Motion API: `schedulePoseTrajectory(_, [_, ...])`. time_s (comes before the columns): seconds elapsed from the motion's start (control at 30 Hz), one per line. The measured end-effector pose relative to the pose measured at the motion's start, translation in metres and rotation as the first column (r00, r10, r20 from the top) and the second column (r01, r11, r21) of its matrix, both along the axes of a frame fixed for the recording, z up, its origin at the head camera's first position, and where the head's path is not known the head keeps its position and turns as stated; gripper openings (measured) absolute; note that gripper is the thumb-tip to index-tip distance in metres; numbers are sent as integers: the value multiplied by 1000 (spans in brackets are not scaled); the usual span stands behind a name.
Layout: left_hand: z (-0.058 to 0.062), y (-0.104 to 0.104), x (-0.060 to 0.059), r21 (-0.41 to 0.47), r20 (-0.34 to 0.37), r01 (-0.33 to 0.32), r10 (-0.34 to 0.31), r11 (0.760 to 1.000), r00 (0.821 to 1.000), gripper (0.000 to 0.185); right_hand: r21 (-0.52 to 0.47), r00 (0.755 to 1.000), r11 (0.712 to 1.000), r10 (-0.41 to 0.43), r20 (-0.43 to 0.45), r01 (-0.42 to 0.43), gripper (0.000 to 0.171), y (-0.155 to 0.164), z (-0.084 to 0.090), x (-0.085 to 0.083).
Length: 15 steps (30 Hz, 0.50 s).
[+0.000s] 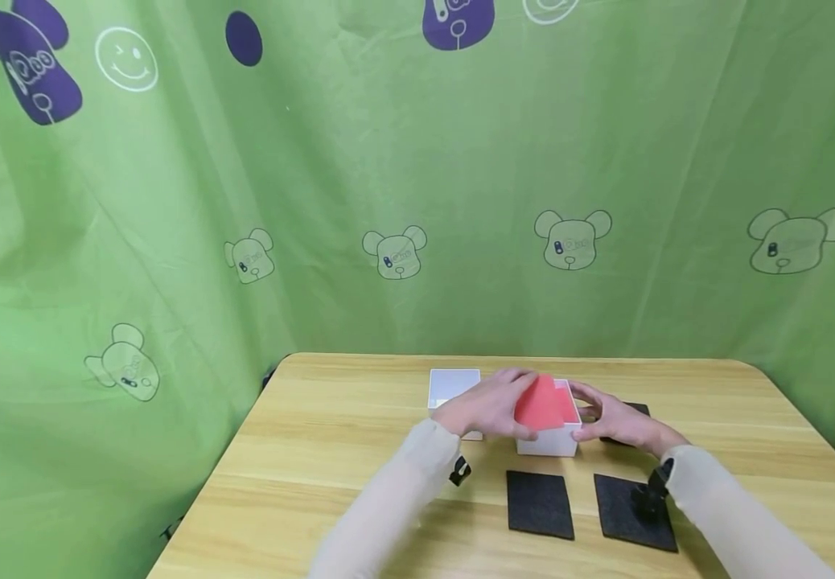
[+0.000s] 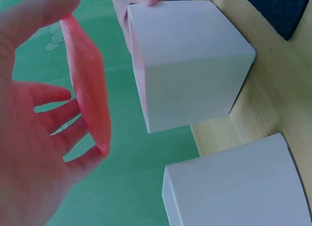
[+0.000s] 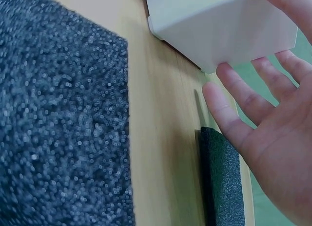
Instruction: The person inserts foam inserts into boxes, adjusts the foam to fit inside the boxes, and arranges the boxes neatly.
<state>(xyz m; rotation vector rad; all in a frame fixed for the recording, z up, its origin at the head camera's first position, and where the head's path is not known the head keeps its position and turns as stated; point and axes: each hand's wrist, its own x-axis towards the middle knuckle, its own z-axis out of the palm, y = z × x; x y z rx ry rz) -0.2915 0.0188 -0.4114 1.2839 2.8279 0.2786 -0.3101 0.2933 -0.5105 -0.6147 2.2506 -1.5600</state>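
Note:
In the head view my left hand (image 1: pixel 493 402) holds a flat red foam piece (image 1: pixel 542 404) above an open white box (image 1: pixel 548 441). The left wrist view shows the red piece (image 2: pixel 90 84) edge-on, pinched between the thumb and the fingertips of my left hand (image 2: pixel 34 109). More red shows inside the box, beneath the held piece. My right hand (image 1: pixel 613 416) spans the box's right side, thumb near the front corner. Seen from the right wrist, fingertips of that hand (image 3: pixel 273 119) touch the box's wall (image 3: pixel 239 33), while the lowest finger stands off it.
A second white box (image 1: pixel 454 386) stands to the left, partly behind my left hand. Black square pads lie on the wooden table: one (image 1: pixel 540 504) in front, another (image 1: pixel 627 515) under my right wrist, a third (image 1: pixel 638 408) behind my right hand. A green curtain (image 1: pixel 461 161) hangs behind.

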Motion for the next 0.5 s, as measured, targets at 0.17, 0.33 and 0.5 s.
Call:
schedulePoseTrajectory(0.17, [-4, 11, -6, -38, 4, -23, 23, 999, 1000, 92, -14, 1000, 1000, -2, -2, 2, 94, 1, -1, -1])
schedulePoseTrajectory(0.33, [-11, 19, -12, -65, -1, -30, 30, 997, 1000, 94, -22, 1000, 1000, 10, 0, -10, 93, 0, -2, -2])
schedulePoseTrajectory(0.5, [-14, 26, -19, -78, -16, -27, 26, 997, 1000, 94, -13, 1000, 1000, 2, -5, -2, 94, 0, -1, -2])
